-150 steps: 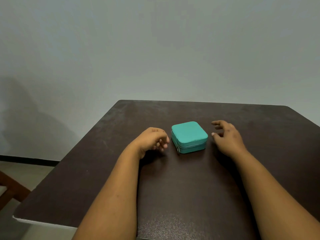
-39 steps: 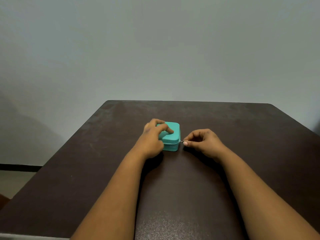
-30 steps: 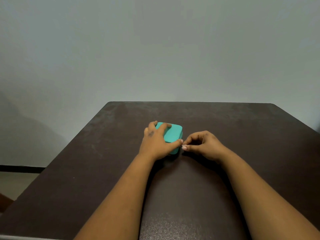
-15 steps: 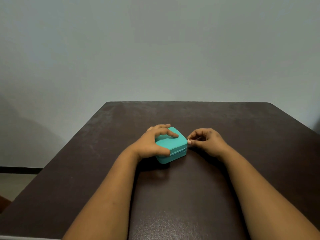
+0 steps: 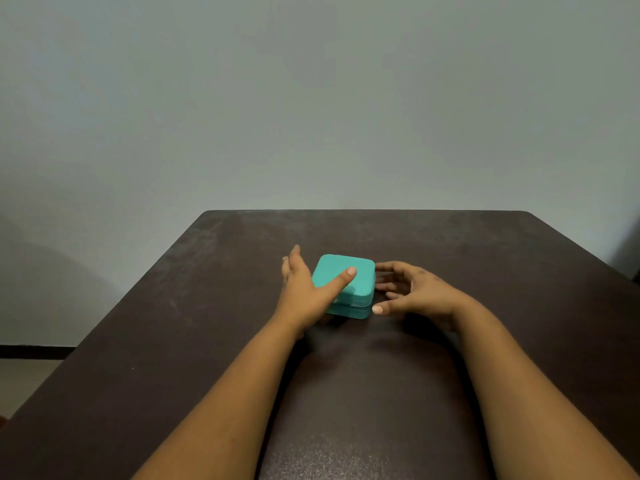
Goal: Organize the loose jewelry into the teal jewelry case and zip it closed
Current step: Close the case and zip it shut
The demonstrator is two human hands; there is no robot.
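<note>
Teal jewelry case (image 5: 341,271) between two hands, left (image 5: 300,292) thumb atop, right (image 5: 420,292) fingers spread.

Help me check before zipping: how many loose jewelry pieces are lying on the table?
0. Only the teal case sits on the dark table, between the left hand and right hand; pieces inside would be hidden.

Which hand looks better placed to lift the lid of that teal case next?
Probably the right hand: its open fingers sit beside the right side of the teal case, free to act. The left hand lies against the left side with its thumb across the lid, better suited to steadying.
</note>
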